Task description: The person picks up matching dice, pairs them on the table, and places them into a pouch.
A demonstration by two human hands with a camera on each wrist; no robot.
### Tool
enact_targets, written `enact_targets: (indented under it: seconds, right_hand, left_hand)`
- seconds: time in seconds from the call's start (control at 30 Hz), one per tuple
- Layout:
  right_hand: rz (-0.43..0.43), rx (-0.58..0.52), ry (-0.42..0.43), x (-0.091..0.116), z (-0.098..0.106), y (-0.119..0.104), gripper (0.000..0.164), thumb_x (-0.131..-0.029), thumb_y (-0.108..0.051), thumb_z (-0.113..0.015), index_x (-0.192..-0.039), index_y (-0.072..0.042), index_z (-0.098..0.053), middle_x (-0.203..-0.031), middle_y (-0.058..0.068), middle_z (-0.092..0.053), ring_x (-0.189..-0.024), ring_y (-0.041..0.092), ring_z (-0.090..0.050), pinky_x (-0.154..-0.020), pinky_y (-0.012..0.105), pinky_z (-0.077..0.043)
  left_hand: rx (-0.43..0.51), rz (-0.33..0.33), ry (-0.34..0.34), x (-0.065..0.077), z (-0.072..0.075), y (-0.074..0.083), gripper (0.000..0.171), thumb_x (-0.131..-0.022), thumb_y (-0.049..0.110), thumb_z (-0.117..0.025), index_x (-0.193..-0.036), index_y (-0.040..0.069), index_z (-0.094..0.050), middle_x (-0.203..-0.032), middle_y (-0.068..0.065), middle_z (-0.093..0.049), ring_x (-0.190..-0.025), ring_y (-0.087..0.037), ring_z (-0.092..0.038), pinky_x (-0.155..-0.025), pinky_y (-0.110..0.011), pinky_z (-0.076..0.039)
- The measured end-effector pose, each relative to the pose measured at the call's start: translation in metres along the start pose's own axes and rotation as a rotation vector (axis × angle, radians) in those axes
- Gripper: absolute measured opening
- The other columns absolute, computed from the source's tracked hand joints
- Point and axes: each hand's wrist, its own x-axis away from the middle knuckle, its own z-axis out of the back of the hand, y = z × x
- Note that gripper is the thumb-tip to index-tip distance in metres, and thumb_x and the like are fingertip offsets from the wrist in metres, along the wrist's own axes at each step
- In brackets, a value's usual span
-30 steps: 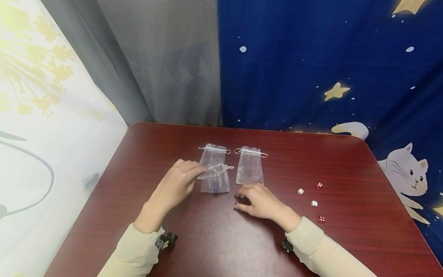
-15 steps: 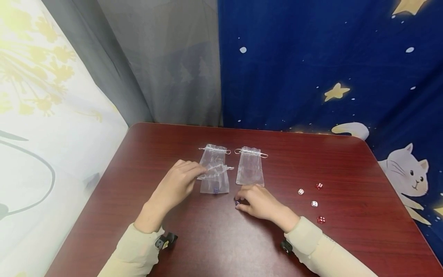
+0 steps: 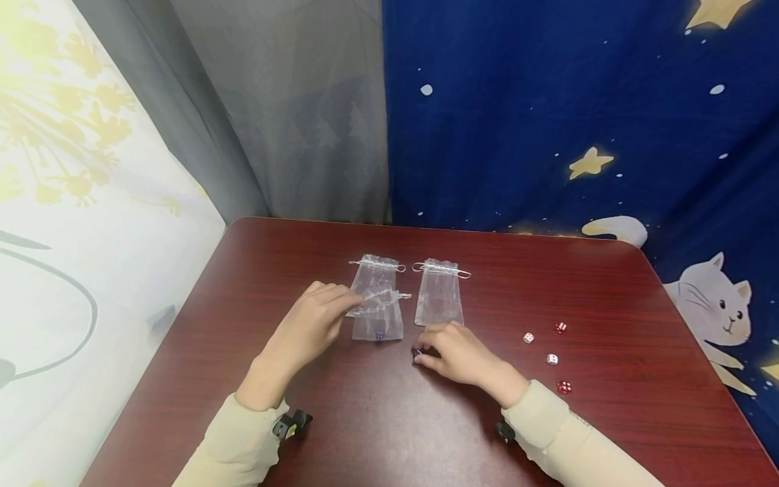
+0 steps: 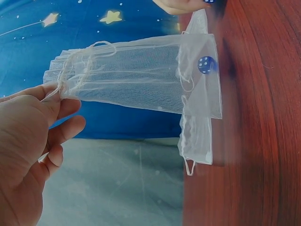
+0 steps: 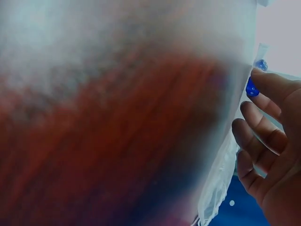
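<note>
My left hand point(image 3: 309, 321) pinches a sheer white drawstring bag point(image 4: 131, 70) near its gathered mouth, between thumb and index finger. The bag stands lifted at its top, with a blue die point(image 4: 204, 65) at its bottom end. To the right, my right hand point(image 3: 459, 355) is low over the table and pinches a second blue die point(image 5: 252, 88) between thumb and index finger; the other fingers are loosely bent. Behind the held bag lies another sheer bag point(image 3: 373, 270), partly covered by it. A third sheer bag point(image 3: 439, 297) lies flat just beyond my right hand.
On the right of the brown table point(image 3: 389, 419) lie two white dice, one farther point(image 3: 528, 337) and one nearer, plus a far red die point(image 3: 560, 328) and a near red die point(image 3: 564, 387). Curtains point(image 3: 499, 122) hang along the table's back edge.
The blue die between my right fingers has turned and risen slightly, showing more of itself. My left hand keeps its hold on the bag, nearly still.
</note>
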Motion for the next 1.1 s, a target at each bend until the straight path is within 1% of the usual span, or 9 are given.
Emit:
enact_targets:
  seconds: [0.17,0.3,0.43,0.57,0.83,0.97,1.1]
  right_hand:
    - [-0.002,0.019,0.019,-0.002,0.008,0.002,0.013,-0.089,-0.028,-0.078,-0.095,-0.016,-0.076,-0.088,-0.007,-0.068,-0.077,0.009,-0.064,-0.076,0.038,-0.055]
    - [-0.005,0.016,0.029,-0.004,0.016,0.003,0.015,-0.09,-0.027,-0.078,-0.097,-0.013,-0.076,-0.085,-0.007,-0.066,-0.074,0.009,-0.063,-0.071,0.036,-0.054]
    - [-0.008,0.004,0.041,-0.007,0.027,0.003,0.019,-0.091,-0.026,-0.077,-0.102,-0.01,-0.077,-0.087,-0.006,-0.067,-0.077,0.01,-0.066,-0.072,0.037,-0.054]
    - [-0.002,0.011,0.064,-0.01,0.038,0.004,0.02,-0.091,-0.027,-0.077,-0.102,-0.01,-0.077,-0.089,-0.005,-0.068,-0.078,0.011,-0.067,-0.075,0.039,-0.054]
    - [0.022,-0.009,0.126,-0.018,0.059,0.005,0.015,-0.09,-0.023,-0.079,-0.098,-0.01,-0.077,-0.085,-0.004,-0.067,-0.075,0.011,-0.065,-0.07,0.032,-0.054]
    - [0.028,-0.009,0.148,-0.02,0.066,0.003,0.015,-0.088,-0.021,-0.08,-0.097,-0.01,-0.077,-0.082,-0.004,-0.066,-0.072,0.011,-0.063,-0.067,0.031,-0.053]
    - [0.025,-0.005,0.157,-0.022,0.072,0.002,0.016,-0.088,-0.021,-0.08,-0.1,-0.01,-0.077,-0.083,-0.004,-0.066,-0.073,0.009,-0.062,-0.067,0.03,-0.053]
  left_hand:
    - [0.005,0.001,0.002,0.0,0.0,0.0,0.035,-0.077,-0.016,-0.071,-0.104,0.006,-0.075,-0.095,-0.003,-0.074,-0.085,-0.02,-0.067,-0.075,-0.035,-0.049]
    - [0.009,-0.003,0.001,0.0,0.0,0.0,0.035,-0.077,-0.016,-0.071,-0.104,0.006,-0.075,-0.095,-0.003,-0.074,-0.085,-0.021,-0.067,-0.075,-0.036,-0.049]
    - [0.018,-0.01,-0.003,-0.001,0.001,0.001,0.035,-0.076,-0.016,-0.07,-0.104,0.006,-0.075,-0.096,-0.004,-0.074,-0.085,-0.021,-0.068,-0.076,-0.036,-0.049]
    - [0.022,-0.018,-0.002,-0.003,0.001,0.001,0.035,-0.077,-0.016,-0.071,-0.104,0.005,-0.075,-0.096,-0.004,-0.074,-0.086,-0.022,-0.068,-0.075,-0.036,-0.049]
    - [0.02,-0.021,-0.002,-0.003,0.002,0.002,0.032,-0.078,-0.015,-0.073,-0.104,0.004,-0.075,-0.097,-0.004,-0.075,-0.087,-0.021,-0.068,-0.076,-0.036,-0.049]
    - [0.026,-0.021,-0.005,-0.003,0.002,0.002,0.034,-0.077,-0.015,-0.072,-0.105,0.004,-0.075,-0.098,-0.004,-0.075,-0.087,-0.022,-0.068,-0.076,-0.037,-0.049]
    - [0.029,-0.019,-0.006,-0.002,0.003,0.003,0.036,-0.076,-0.017,-0.07,-0.105,0.004,-0.075,-0.098,-0.004,-0.075,-0.087,-0.022,-0.068,-0.077,-0.037,-0.05]
